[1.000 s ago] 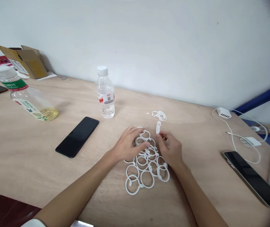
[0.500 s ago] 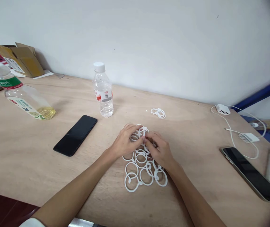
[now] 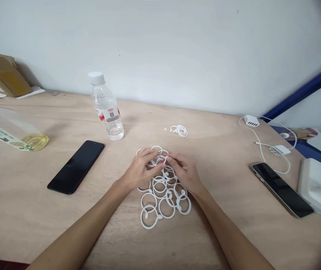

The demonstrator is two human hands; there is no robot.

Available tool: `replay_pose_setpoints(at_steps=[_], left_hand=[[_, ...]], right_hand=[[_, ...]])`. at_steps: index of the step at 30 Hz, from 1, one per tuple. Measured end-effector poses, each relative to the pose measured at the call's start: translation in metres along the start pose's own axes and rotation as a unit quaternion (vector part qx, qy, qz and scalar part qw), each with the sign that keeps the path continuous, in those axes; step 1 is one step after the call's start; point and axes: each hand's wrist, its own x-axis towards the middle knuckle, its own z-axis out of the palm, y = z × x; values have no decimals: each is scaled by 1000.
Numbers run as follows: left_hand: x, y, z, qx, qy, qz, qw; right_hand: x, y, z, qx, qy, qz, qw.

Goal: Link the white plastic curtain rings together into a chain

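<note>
Between both hands is a white plastic ring (image 3: 162,162), held above the upper part of a pile of similar white rings (image 3: 166,208) on the wooden table. My left hand (image 3: 141,168) is closed on the ring's left side, with fingers curved over it and the thumb below. At its right edge, the thumb and fingertips of my right hand (image 3: 185,172) pinch the same ring. Several rings overlap one another beneath and in front of the hands, each with a small tab or clasp. My fingers partly cover the upper rings.
A small bunch of white rings (image 3: 180,130) lies farther back. To the left are a black phone (image 3: 76,167), a water bottle (image 3: 106,108) and a tilted oil bottle (image 3: 11,129). Another phone (image 3: 281,189), a white charger (image 3: 251,120) and its cables lie right. A cardboard box (image 3: 5,75) stands back left.
The view has turned to the right, so objects appear shifted left. My hands have moved slightly apart, and the ring between them shows more openly.
</note>
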Motion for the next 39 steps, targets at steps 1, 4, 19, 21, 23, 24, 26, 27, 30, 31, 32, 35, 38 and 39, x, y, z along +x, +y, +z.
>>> replay_pose_setpoints(at_steps=[1,4,19,21,23,24,26,27,30,31,32,35,38,39], left_hand=[[0,1,0,-1,-2,0,1000],[0,2,-1,-2,-6,0,1000],[-3,0,1,8,17,-9,1000],[-3,1,1,17,9,-4,1000],[-3,2,1,24,3,-3,1000],[-3,3,1,25,1,-3,1000],[-3,4,0,27,-6,-5,1000],[-3,4,0,27,-9,-4,1000],[-3,5,-1,34,-18,5,999],[-3,6,-1,37,-21,8,999],[-3,6,-1,40,-23,9,999],[-3,8,-3,39,-23,-1,999],[-3,9,-3,29,-15,-14,999],[-3,9,-3,27,-13,-16,999]], right_hand=[[0,0,-1,6,-1,4,1000],[1,-1,-2,21,-11,14,1000],[25,7,-8,-62,92,56,992],[44,18,-16,-153,181,42,971],[65,29,-24,-213,207,22,955],[74,34,-28,-243,203,28,948],[89,42,-33,-288,188,57,937],[94,44,-34,-299,182,71,934],[101,48,-36,-306,177,98,930],[101,48,-36,-306,179,101,930],[101,47,-36,-304,182,102,930],[97,40,-37,-293,197,92,931],[91,33,-41,-239,242,100,935],[89,32,-43,-214,258,110,936]])
